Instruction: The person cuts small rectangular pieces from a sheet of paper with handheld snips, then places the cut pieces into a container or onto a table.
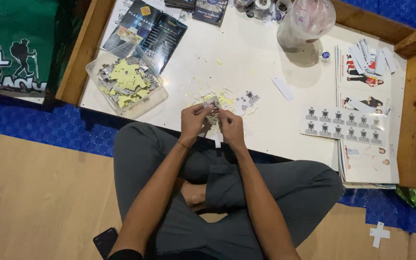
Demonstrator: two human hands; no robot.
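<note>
My left hand [192, 123] and my right hand [230, 126] meet at the near edge of a low white table [251, 62]. Both pinch one small printed sticker [212, 103] between their fingertips. A white paper strip [217, 139] hangs below my right hand. Under and beyond the hands lies a scatter of yellow backing scraps and loose cut stickers [246, 98]. I sit cross-legged in grey trousers.
A clear plastic tub [126, 79] of yellow and printed pieces stands at the left. A sheet of uncut stickers [345, 124] lies right, over printed cards. A clear plastic jar [305, 23] stands at the back. A dark brochure [152, 29], wooden frame [412, 110], phone [105, 240].
</note>
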